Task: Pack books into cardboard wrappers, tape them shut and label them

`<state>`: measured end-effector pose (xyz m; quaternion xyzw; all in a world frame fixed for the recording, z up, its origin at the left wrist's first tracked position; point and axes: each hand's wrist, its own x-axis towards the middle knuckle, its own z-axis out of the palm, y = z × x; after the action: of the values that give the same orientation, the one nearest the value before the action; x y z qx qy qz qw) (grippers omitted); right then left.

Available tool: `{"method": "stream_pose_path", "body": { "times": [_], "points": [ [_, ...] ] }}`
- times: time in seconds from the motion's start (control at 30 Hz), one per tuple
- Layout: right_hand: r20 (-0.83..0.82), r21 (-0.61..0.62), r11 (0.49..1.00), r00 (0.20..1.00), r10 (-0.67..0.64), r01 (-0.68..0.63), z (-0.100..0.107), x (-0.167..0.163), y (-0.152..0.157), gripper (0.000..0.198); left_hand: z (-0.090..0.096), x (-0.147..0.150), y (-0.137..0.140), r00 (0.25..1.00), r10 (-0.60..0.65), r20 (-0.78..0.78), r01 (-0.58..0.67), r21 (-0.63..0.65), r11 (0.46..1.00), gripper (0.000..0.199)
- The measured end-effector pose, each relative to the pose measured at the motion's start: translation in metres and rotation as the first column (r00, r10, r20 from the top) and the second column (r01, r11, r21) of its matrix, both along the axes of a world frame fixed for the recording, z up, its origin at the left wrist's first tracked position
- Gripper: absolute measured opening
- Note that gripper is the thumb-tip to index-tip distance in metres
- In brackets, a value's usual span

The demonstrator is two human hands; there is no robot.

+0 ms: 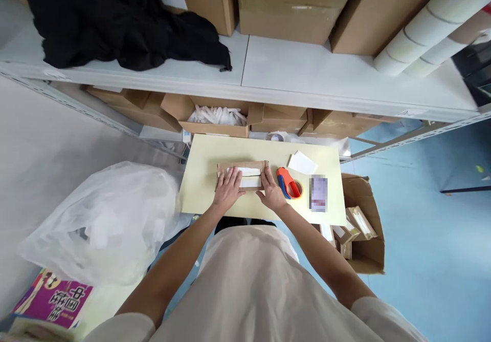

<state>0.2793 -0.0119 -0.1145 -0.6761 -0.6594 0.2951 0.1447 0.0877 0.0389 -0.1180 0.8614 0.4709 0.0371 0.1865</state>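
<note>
A small cardboard box (251, 172) with white strips on its top lies on the pale yellow tabletop (207, 150). Across its left part rests my left hand (229, 187), fingers stretched out over the white surface. My right hand (273, 191) touches the box's right end, its fingers extended along the edge and its thumb apart. Just right of that hand is an orange-and-blue tape dispenser (288, 183) with a roll of tape. White paper pieces (302, 163) lie behind the dispenser. A blurred purple item (318, 193) is farther right.
An open carton (378, 252) holding several small packed boxes stands right of the table. A bulky translucent plastic bag (111, 224) sits at left. Behind the table, a metal shelf (284, 76) bears cartons, black cloth (126, 24) and white rolls (422, 27).
</note>
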Motion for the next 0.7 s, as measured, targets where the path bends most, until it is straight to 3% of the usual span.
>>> {"method": "stream_pose_path", "body": {
  "times": [0.1,0.2,0.3,0.4,0.47,0.6,0.7],
  "points": [
    [-0.068,0.046,0.999,0.998,-0.012,0.015,-0.001,0.017,-0.013,0.077,0.000,-0.003,0.001,1.000,-0.019,-0.019,0.019,-0.012,1.000,0.076],
    [-0.056,0.098,0.981,0.985,-0.164,0.169,-0.011,0.045,-0.031,0.068,0.001,-0.005,0.000,0.998,-0.034,-0.050,0.034,-0.006,0.999,0.076],
    [0.086,-0.051,0.948,0.947,-0.310,0.315,-0.026,0.067,-0.043,0.061,0.000,-0.006,-0.001,0.995,-0.052,-0.079,0.055,0.029,0.998,0.076],
    [0.247,-0.252,0.900,0.923,-0.296,0.357,-0.038,0.072,-0.041,0.054,-0.001,-0.007,-0.002,0.992,-0.064,-0.110,0.072,0.064,0.995,0.075],
    [0.311,-0.322,0.859,0.902,-0.300,0.397,-0.039,0.070,-0.034,0.046,-0.002,-0.008,-0.002,0.990,-0.071,-0.124,0.081,0.079,0.994,0.075],
    [0.359,-0.277,0.835,0.857,-0.370,0.476,-0.014,0.068,-0.024,0.036,-0.005,-0.018,-0.004,0.989,-0.100,-0.111,0.112,0.104,0.988,0.074],
    [0.202,-0.072,0.841,0.833,-0.515,0.537,0.022,0.064,-0.022,0.033,-0.007,-0.031,-0.006,0.988,-0.125,-0.086,0.135,0.115,0.984,0.072]
  ]
}}
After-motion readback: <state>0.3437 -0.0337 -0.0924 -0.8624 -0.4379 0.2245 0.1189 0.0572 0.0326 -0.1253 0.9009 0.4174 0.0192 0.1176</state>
